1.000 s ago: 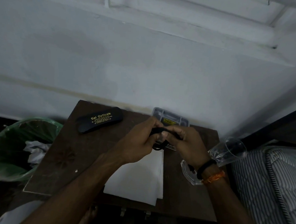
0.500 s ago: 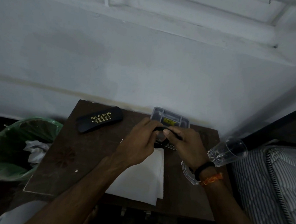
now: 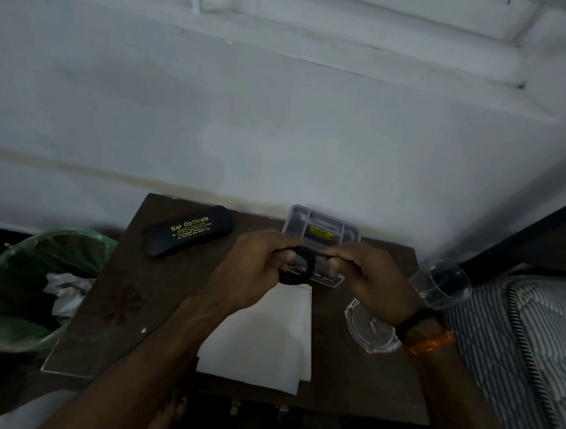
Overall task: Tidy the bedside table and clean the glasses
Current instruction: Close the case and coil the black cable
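Both hands [image 3: 256, 265] [image 3: 373, 278] pinch the black glasses [image 3: 297, 269], frame lying left-right.

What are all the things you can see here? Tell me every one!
bedside table: 1, dark brown, against the wall
glasses case: 1, black with gold print, table's back left
glasses: 1, black, held in both hands
plastic box: 1, clear, back of table
white paper: 1 stack, table's front
glass ashtray: 1, clear, under right wrist
drinking glass: 1, clear, table's right edge
bin: 1, green liner, left of table
mattress: 1, striped, right
left hand: 1
right hand: 1
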`<state>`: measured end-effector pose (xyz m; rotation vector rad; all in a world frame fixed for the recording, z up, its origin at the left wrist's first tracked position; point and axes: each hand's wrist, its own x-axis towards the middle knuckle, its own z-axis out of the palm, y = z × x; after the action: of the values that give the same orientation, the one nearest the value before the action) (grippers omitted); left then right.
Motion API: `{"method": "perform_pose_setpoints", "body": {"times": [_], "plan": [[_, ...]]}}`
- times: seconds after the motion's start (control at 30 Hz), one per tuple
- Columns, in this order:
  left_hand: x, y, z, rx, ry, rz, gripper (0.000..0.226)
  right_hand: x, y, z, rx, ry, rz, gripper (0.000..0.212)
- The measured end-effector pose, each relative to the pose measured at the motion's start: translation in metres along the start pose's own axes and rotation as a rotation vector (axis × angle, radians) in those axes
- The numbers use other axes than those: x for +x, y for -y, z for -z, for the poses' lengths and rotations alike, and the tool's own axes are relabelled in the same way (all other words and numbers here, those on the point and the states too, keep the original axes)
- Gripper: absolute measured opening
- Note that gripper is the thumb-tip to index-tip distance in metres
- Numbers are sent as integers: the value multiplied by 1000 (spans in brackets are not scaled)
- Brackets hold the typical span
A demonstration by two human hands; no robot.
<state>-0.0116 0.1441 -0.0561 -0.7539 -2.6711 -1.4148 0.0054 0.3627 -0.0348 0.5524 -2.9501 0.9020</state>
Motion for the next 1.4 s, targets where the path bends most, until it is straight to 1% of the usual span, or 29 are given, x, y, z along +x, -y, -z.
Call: {"method": "perform_pose_setpoints", "body": {"times": [0.03, 0.1, 0.17, 0.23, 0.27, 0.37, 0.4, 0.43, 0.5, 0.67, 0.77, 0.83, 0.87, 0.97, 1.07, 1.13, 1.2, 1.23, 1.27, 1.3, 1.33, 1.37, 1.4], "plan": [[0, 1, 1, -28, -12, 22, 28, -1, -1, -1, -94, 4, 24, 21], [1, 4, 1, -112, -34, 83, 29, -1, -1, -1, -257, 24, -16, 24], [1, 5, 1, -225, -40, 126, 31, -1, -1, 0, -285, 27, -76, 27], [2, 6, 1, -364, -50, 149, 35, 1, 2, 0, -250, -3, -114, 24], [2, 6, 1, -431, -59, 167, 36, 1, 5, -1, -239, -43, -114, 21], [3, 4, 1, -586, -82, 205, 36, 4, 8, 0, -290, -276, -57, 13], [3, 3, 0, -620, -79, 207, 35, 5, 9, 0, -266, -346, -41, 14], [2, 2, 0, -650, -70, 208, 35, 5, 12, 0, -191, -410, -39, 15], [2, 0, -1, -695, -46, 211, 33, 6, 16, -2, 16, -509, -80, 15], [2, -2, -5, -697, -30, 210, 31, 10, 22, -16, 376, -627, -293, 16], [2, -5, -8, -699, -22, 203, 32, 13, 19, -23, 460, -669, -367, 17], [2, -5, -10, -670, -35, 199, 32, 14, 18, -25, 508, -635, -403, 16], [2, -3, -10, -643, -54, 194, 32, 13, 18, -25, 591, -592, -425, 14], [3, 3, -8, -491, -136, 157, 31, 10, 23, -22, 900, -394, -519, 7], [4, 6, -8, -381, -224, 125, 32, 10, 28, -22, 881, -234, -474, 16], [4, 8, -10, -323, -276, 115, 30, 13, 33, -20, 954, -196, -503, 22], [4, 10, -10, -255, -303, 92, 28, 14, 40, -17, 1028, -165, -559, 19], [3, 11, -10, -230, -307, 78, 28, 13, 42, -16, 985, -141, -550, 17], [3, 12, -10, -207, -307, 64, 27, 12, 43, -17, 879, -108, -517, 14], [2, 12, -9, -189, -305, 51, 27, 10, 45, -18, 770, -68, -486, 15], [2, 12, -9, -177, -305, 43, 27, 8, 46, -21, 715, -40, -473, 20], [2, 10, -9, -172, -306, 36, 27, 7, 48, -24, 732, -31, -491, 26], [2, 9, -9, -163, -310, 28, 28, 7, 51, -26, 806, -34, -532, 30]]}}
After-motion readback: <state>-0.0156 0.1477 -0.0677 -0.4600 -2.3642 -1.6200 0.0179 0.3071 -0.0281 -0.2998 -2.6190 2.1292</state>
